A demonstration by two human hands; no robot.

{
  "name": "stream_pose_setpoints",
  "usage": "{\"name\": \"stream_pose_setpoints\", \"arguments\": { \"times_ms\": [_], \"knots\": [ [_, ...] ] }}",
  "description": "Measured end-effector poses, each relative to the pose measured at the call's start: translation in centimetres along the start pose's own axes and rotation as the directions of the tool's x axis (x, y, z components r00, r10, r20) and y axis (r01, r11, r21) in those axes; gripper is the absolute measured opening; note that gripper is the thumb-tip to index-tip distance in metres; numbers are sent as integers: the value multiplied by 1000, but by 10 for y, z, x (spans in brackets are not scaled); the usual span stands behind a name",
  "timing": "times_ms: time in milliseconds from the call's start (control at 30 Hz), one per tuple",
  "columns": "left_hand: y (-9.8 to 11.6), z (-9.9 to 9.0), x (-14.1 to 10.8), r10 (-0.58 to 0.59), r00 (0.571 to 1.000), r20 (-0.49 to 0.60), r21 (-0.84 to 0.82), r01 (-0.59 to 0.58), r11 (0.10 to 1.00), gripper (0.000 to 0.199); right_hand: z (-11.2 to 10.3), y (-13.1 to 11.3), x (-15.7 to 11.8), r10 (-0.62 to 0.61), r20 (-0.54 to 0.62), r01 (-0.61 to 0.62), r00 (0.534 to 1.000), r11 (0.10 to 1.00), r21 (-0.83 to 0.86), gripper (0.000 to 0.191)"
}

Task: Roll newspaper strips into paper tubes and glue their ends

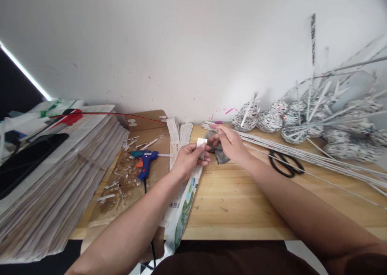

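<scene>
My left hand (192, 158) is closed, pinching a newspaper strip (201, 142) between thumb and fingers, its pale end poking up past the thumb. Below that hand, a strip with a green printed picture (188, 202) runs down over the table's front edge; whether it is the same piece is hidden by the hand. To the right, my right hand (231, 142) is over a crumpled grey cloth (222, 157), fingers reaching left and not closed round anything visible. Whether the fingertips touch the cloth I cannot tell. More flat newspaper strips (173, 136) lie behind my left hand.
Left of my hands, a blue glue gun (147, 162) lies on stained cardboard (160, 146) with paper scraps. A tall newspaper stack (75, 174) carries a black phone (33, 158). Rolled paper sticks (272, 143), black-handled scissors (287, 164) and woven paper shapes (246, 115) are right.
</scene>
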State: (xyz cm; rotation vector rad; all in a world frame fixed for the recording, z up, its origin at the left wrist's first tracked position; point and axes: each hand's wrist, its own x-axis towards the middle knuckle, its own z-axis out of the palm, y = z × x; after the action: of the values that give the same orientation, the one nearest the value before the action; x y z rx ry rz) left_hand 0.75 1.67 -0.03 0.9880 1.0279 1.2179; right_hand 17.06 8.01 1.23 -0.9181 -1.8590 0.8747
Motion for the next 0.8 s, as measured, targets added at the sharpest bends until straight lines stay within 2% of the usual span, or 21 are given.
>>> {"name": "stream_pose_setpoints", "arguments": {
  "times_ms": [100,167,233,500,800],
  "knots": [
    [0,0,0,13,1000,5,4,-13,1000,38,1,-6,1,109,178,-148,978,964,222,48],
    [0,-1,-1,22,1000,3,13,-22,1000,39,0,-10,1,143,284,-220,948,940,261,42],
    [0,-1,-1,27,1000,6,27,-27,999,39,0,-11,2,144,344,-252,928,922,294,38],
    [1,1,-3,36,999,2,94,-36,995,38,3,0,2,139,383,-297,913,871,392,34],
    [0,0,-2,50,998,22,111,-52,992,39,3,-4,2,157,374,-297,914,887,353,29]
  ]
}}
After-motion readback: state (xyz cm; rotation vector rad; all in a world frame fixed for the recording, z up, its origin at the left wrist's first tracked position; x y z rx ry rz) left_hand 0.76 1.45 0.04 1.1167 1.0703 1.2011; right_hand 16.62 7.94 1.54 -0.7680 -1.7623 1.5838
